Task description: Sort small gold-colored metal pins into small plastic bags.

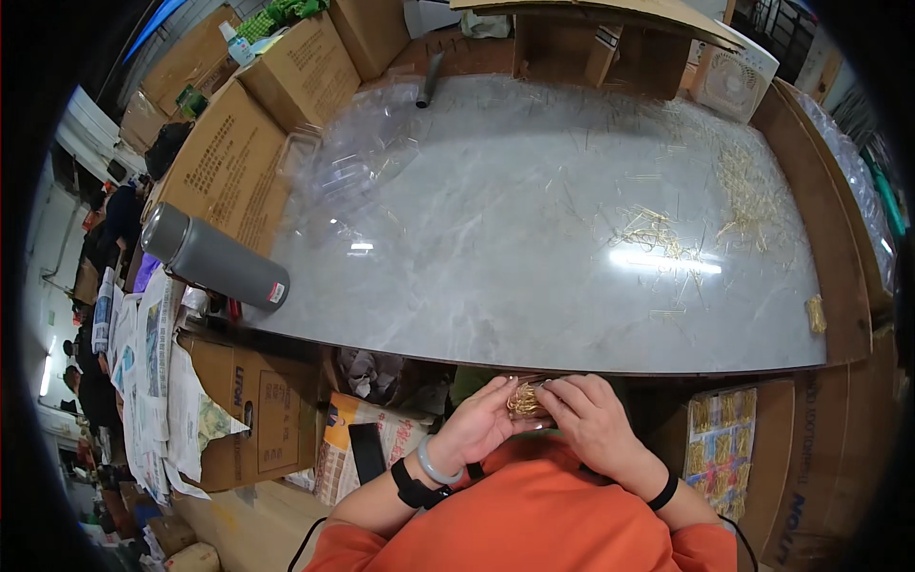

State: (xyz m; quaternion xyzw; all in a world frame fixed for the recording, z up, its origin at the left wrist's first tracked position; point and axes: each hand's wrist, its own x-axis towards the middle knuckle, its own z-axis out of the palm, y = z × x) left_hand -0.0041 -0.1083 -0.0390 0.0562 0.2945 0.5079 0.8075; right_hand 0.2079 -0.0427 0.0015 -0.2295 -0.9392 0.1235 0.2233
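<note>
Bundle of thin gold-coloured wire pieces [523, 402] | gathered compactly | partly covered in your grasp | exact tilt unclear

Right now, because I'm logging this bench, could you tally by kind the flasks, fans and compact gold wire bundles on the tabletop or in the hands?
Grey cylindrical flask: 1
White square fan: 1
Compact gold wire bundles: 2, one between the left hand and right hand, another by the grey marbled tabletop's right edge
Total: 4
</note>
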